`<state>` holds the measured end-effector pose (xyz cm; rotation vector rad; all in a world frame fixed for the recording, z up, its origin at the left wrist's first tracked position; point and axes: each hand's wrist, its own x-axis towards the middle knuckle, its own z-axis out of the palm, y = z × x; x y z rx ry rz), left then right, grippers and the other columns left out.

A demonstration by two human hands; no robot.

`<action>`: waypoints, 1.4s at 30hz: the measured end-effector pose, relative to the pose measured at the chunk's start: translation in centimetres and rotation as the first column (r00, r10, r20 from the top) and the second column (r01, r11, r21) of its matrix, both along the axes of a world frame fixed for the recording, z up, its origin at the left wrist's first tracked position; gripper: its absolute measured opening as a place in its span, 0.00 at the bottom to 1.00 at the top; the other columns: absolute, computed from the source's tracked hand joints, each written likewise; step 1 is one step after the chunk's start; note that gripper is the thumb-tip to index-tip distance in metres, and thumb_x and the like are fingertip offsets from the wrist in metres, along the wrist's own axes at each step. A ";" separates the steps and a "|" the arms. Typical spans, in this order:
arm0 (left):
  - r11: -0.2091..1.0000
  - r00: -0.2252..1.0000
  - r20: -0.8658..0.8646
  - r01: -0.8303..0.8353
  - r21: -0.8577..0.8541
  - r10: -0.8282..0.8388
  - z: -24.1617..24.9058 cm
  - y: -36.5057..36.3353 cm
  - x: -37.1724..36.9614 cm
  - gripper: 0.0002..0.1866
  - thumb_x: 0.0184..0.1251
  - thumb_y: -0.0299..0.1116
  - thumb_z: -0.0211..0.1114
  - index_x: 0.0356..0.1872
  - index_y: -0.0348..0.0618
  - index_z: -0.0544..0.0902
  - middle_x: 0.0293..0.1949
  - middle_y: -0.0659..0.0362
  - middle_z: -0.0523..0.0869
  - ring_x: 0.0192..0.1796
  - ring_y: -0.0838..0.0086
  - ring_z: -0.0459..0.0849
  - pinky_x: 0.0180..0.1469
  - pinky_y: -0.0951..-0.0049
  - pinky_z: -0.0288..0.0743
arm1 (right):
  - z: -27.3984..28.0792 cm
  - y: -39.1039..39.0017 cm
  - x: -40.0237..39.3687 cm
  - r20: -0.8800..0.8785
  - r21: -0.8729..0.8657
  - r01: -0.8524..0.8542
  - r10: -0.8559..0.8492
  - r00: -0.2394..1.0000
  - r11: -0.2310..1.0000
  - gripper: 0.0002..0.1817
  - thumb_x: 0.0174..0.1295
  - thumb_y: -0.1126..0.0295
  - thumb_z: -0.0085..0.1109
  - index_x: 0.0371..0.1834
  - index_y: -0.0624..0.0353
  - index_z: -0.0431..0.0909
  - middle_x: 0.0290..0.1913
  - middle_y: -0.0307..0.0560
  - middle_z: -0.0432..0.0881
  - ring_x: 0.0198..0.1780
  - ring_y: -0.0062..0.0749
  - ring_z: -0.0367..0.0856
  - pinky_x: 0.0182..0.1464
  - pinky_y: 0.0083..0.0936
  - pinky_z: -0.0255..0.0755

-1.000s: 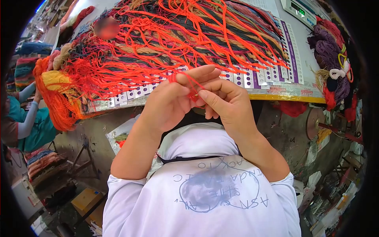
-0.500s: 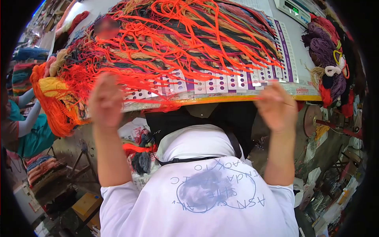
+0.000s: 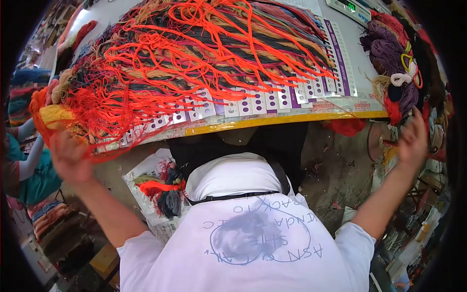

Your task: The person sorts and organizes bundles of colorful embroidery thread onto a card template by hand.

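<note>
Long hanks of yarn [image 3: 204, 53] in bright orange-red, black, tan and magenta lie spread across the table. Their ends overlap white cards with punched holes [image 3: 243, 104] along the near edge. My left hand [image 3: 72, 153], smeared by motion, is at the table's left corner with fingers curled. Loose red strands [image 3: 114, 153] lead to it from the edge, beside orange and yellow yarn [image 3: 54, 116]. Out past the right corner, my right hand [image 3: 413, 138] is raised with fingers bent together. Whatever is between its fingertips is too small to make out. Purple yarn [image 3: 384, 53] lies just beyond it.
A digital scale [image 3: 349, 10] stands at the back right. Yellow tape [image 3: 272, 119] lines the table's front edge. Below, yarn scraps [image 3: 163, 190] rest on a white sheet, and a red clump [image 3: 346, 126] hangs under the edge. Another person in teal [image 3: 36, 175] is at left.
My hands have moved far apart, the left toward the left corner and the right outward past the right corner. Red strands at the front edge have shifted left. The view has shifted slightly.
</note>
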<state>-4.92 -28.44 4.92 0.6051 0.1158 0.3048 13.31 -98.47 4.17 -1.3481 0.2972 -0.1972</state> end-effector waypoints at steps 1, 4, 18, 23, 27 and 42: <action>0.995 0.988 -0.135 0.080 0.059 -0.072 -1.6 -4.9 2.1 0.22 0.71 0.33 0.53 0.62 0.33 0.65 0.21 0.72 0.60 0.16 0.91 0.54 0.14 0.86 0.47 | -1.0 8.6 -0.4 -0.083 -0.046 -0.034 0.030 0.996 0.998 0.17 0.63 0.71 0.54 0.53 0.66 0.75 0.29 0.29 0.70 0.23 0.06 0.58 0.20 0.06 0.49; 0.855 0.760 -0.495 0.515 0.064 -0.421 -6.0 -16.4 6.7 0.21 0.68 0.33 0.57 0.59 0.36 0.71 0.20 0.75 0.60 0.15 0.93 0.55 0.13 0.89 0.46 | -7.1 21.4 -1.9 -0.307 -0.206 -0.570 0.500 0.810 0.796 0.09 0.61 0.68 0.59 0.39 0.60 0.83 0.22 0.28 0.71 0.25 0.11 0.64 0.25 0.14 0.58; 0.464 0.606 -0.784 0.738 0.490 -0.135 -11.0 -24.9 11.7 0.08 0.61 0.29 0.57 0.37 0.35 0.77 0.22 0.64 0.74 0.20 0.82 0.68 0.20 0.77 0.60 | -12.7 29.3 -3.9 -0.126 -0.499 -0.519 0.534 0.836 0.694 0.04 0.51 0.75 0.63 0.30 0.64 0.82 0.24 0.47 0.80 0.25 0.30 0.80 0.29 0.25 0.72; 0.529 0.576 -0.799 0.738 0.418 -0.172 -10.3 -25.4 12.3 0.08 0.59 0.28 0.60 0.33 0.33 0.80 0.27 0.58 0.82 0.27 0.79 0.76 0.28 0.77 0.69 | -12.5 28.9 -4.7 0.047 -0.598 -0.462 0.604 0.796 0.655 0.05 0.51 0.79 0.62 0.32 0.63 0.82 0.30 0.46 0.79 0.27 0.30 0.79 0.30 0.25 0.72; 0.575 0.513 -0.841 0.746 0.336 -0.173 -10.5 -25.2 12.2 0.08 0.59 0.28 0.61 0.34 0.32 0.80 0.27 0.59 0.81 0.29 0.80 0.76 0.31 0.77 0.70 | -12.7 28.5 -5.0 0.100 -0.526 -0.472 0.603 0.792 0.707 0.05 0.51 0.79 0.61 0.32 0.64 0.82 0.31 0.45 0.79 0.27 0.31 0.79 0.30 0.25 0.73; 0.963 0.943 -0.296 0.210 0.168 -0.154 -8.0 -19.2 9.9 0.03 0.63 0.29 0.54 0.33 0.42 0.73 0.33 0.60 0.78 0.42 0.71 0.77 0.59 0.65 0.68 | -11.2 28.2 -4.3 0.036 -0.975 -0.116 0.655 0.754 0.187 0.04 0.48 0.75 0.60 0.26 0.58 0.75 0.34 0.43 0.73 0.38 0.39 0.76 0.37 0.33 0.74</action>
